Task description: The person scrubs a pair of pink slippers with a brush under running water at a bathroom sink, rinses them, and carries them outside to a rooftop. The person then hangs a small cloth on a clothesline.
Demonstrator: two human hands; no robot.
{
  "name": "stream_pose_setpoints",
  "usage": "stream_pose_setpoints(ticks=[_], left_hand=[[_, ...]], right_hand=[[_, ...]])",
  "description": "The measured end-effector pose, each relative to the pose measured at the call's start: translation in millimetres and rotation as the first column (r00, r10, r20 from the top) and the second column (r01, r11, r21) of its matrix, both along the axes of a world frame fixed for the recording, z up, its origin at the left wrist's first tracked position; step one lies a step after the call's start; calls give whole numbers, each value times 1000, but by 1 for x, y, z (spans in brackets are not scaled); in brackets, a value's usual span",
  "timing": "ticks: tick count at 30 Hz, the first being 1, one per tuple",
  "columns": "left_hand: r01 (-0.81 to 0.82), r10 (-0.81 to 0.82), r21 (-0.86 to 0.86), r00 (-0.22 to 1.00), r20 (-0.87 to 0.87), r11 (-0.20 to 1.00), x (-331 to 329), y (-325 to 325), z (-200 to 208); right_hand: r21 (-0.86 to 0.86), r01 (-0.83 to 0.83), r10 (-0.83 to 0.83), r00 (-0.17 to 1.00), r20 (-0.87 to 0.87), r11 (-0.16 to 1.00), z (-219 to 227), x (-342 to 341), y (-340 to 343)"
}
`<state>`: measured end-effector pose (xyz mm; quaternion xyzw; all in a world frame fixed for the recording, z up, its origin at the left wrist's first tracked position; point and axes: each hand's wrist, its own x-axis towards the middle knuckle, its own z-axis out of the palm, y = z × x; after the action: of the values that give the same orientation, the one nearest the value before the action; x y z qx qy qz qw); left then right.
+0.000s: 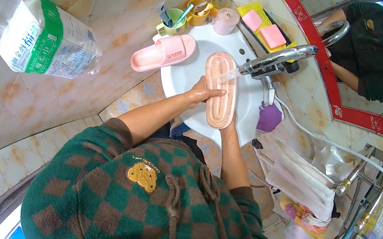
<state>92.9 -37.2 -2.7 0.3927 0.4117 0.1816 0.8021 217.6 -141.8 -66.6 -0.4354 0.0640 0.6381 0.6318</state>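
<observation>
A pink slide slipper [214, 104] is held sole up over the white washbasin [182, 85], its ridged underside wet. Water runs onto the sole from the chrome faucet [283, 56]. My left hand [202, 92] grips the slipper's left edge, thumb laid across the sole. From below, my right hand [231, 122] reaches behind the slipper's near end and holds it there; its fingers are hidden. The other pink slipper [164, 54] rests strap up across the basin's left rim, apart from both hands.
Cups [173, 21] with toothbrushes and a pink roll-shaped tub [226, 21] line the back rim. Pink soap bars [272, 36] lie on a yellow rack. A purple item [269, 117] hangs beside the faucet. A red-framed mirror [327, 81] and towel rack [360, 183] stand right; a tissue pack [48, 40] hangs left.
</observation>
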Motion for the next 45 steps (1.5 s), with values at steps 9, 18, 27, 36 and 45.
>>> stream_pose_setpoints(ticks=[9, 18, 27, 36, 45], left_hand=[[-249, 275, -244, 958, 79, 937, -22, 42, -51], [3, 221, 438, 860, -460, 899, -7, 6, -41], [-522, 517, -84, 852, -80, 849, -2, 30, -69], [-427, 416, -85, 901, -121, 900, 22, 36, -51], [-356, 359, -222, 933, -27, 908, 41, 54, -81]], right_hand=[[176, -640, 604, 766, 218, 748, 20, 64, -61], [-607, -208, 425, -545, 723, 767, 84, 7, 5], [-642, -329, 396, -570, 720, 693, 92, -29, 7], [-640, -183, 409, -632, 658, 746, 82, -5, 41], [-687, -259, 349, -709, 612, 679, 102, 0, -83]])
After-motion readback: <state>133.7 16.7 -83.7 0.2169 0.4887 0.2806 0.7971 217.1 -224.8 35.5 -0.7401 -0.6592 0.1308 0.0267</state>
